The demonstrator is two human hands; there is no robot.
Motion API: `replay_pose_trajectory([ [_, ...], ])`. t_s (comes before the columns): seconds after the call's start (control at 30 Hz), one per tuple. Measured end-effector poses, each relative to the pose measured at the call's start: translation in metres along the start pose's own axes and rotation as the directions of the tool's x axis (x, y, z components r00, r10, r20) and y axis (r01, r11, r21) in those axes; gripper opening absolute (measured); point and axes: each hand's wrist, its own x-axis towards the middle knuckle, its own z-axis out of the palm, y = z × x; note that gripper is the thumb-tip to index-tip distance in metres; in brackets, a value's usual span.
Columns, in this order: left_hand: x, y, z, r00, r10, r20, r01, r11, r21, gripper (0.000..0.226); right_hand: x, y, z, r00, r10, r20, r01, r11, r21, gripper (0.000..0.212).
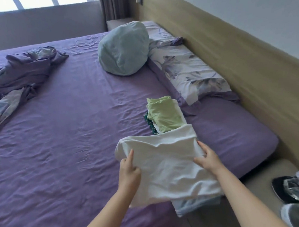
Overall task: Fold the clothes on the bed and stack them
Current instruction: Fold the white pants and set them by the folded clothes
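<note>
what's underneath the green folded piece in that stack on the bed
The green folded piece lies on a white folded item, with a teal patterned one peeking out at the left. The white cloth hides the stack's near end.

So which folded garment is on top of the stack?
The light green one; white and teal patterned pieces lie beneath it, while the white garment is in both hands.

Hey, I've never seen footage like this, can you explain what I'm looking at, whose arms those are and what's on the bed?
This is one picture from a camera worn on a person's head, looking down at their own arms. No robot here. The left hand and right hand both grip a white garment above a purple bed. Just behind it sits a small stack of folded clothes, green on top. Farther off lie a blue pillow, a floral pillow and a crumpled blanket.
</note>
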Motion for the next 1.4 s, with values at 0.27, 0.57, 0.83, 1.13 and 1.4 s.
replay_pose_trajectory([
  [0.27, -0.008, 0.106, 0.079, 0.998, 0.025, 0.06, -0.001, 0.93, -0.367, 0.072, 0.007, 0.002, -0.14, 0.994, -0.058, -0.093, 0.067, 0.993, 0.098, 0.077],
  [0.57, 0.012, 0.108, 0.158, 0.968, -0.114, 0.226, 0.222, 0.807, -0.547, 0.08, 0.019, 0.036, -0.207, 0.991, -0.038, -0.125, 0.047, 0.996, 0.072, 0.078],
  [0.83, 0.022, -0.02, 0.164, 0.927, -0.342, 0.152, 0.353, 0.934, -0.052, 0.089, 0.06, 0.096, -0.099, 0.996, -0.01, 0.092, 0.01, 1.0, 0.0, 0.074],
  [1.13, 0.009, -0.049, 0.193, 0.998, -0.016, 0.068, -0.039, 0.679, 0.733, 0.087, 0.099, 0.148, -0.055, 0.991, 0.009, 0.134, 0.033, 0.951, -0.309, 0.079],
  [1.4, 0.027, -0.06, 0.232, 0.907, 0.231, 0.352, -0.42, 0.433, 0.798, 0.093, 0.093, 0.161, -0.013, 0.861, -0.435, 0.262, 0.426, 0.338, -0.839, 0.076],
])
